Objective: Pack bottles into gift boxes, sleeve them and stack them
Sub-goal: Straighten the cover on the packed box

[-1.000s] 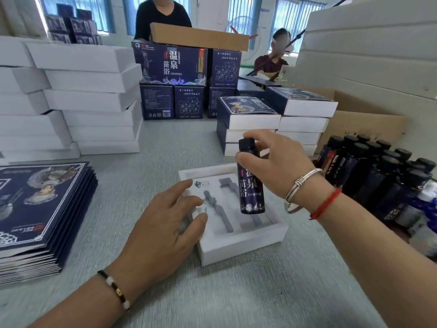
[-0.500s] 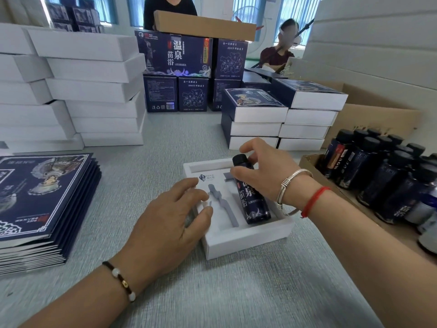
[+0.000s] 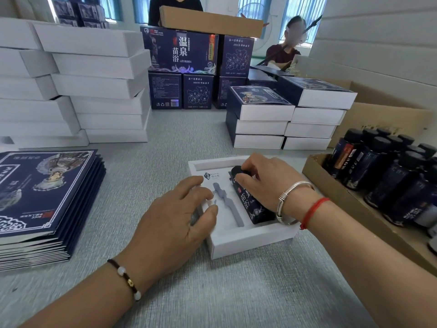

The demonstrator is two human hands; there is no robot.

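Note:
An open white gift box (image 3: 250, 242) with a foam insert lies on the grey table in front of me. A dark blue bottle (image 3: 250, 204) with a black cap lies in the insert's right slot. My right hand (image 3: 264, 181) grips the bottle near its cap, fingers curled over it. A grey spoon-like piece (image 3: 228, 204) rests in the middle slot. My left hand (image 3: 175, 221) rests on the box's left edge, fingers spread on the insert.
A cardboard tray (image 3: 354, 209) at the right holds several dark bottles (image 3: 383, 171). A stack of flat blue sleeves (image 3: 40, 197) lies at the left. Sleeved and white boxes (image 3: 260, 114) are stacked behind, white lids (image 3: 94, 86) at back left. Two people sit beyond the table.
The bottle went from upright above the box to lying in the right slot, my right hand lowering with it. My left hand stayed on the box.

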